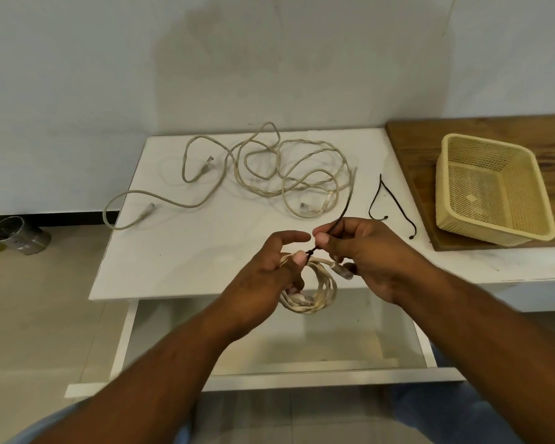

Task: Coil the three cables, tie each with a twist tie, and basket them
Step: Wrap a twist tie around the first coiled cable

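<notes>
Coiled cable (pixel 314 290) gripped in closed left-hand fingers (pixel 297 258) just above the near edge of the surface (pixel 186 251), black twist tie (pixel 335 224) pinched in right-hand fingers (pixel 322 239), long axis running far-right from the coil's top.

Both hands are up over the front edge of the white table (pixel 173 251). Left hand (pixel 269 270) grips a coiled beige cable (pixel 321 293), thumb pressed on top of the loops. Right hand (pixel 366 251) pinches a black twist tie (pixel 337 221) that runs from the coil up and to the right.

Further back, two loose beige cables (pixel 269 168) sprawl in a tangle, one loop hanging off the left edge. Two more black ties (pixel 394 200) lie right of the hands. The yellow mesh basket (pixel 462 225) sits on a wooden board (pixel 410 149), holding nothing. A metal can (pixel 16 233) lies on the floor at left.
</notes>
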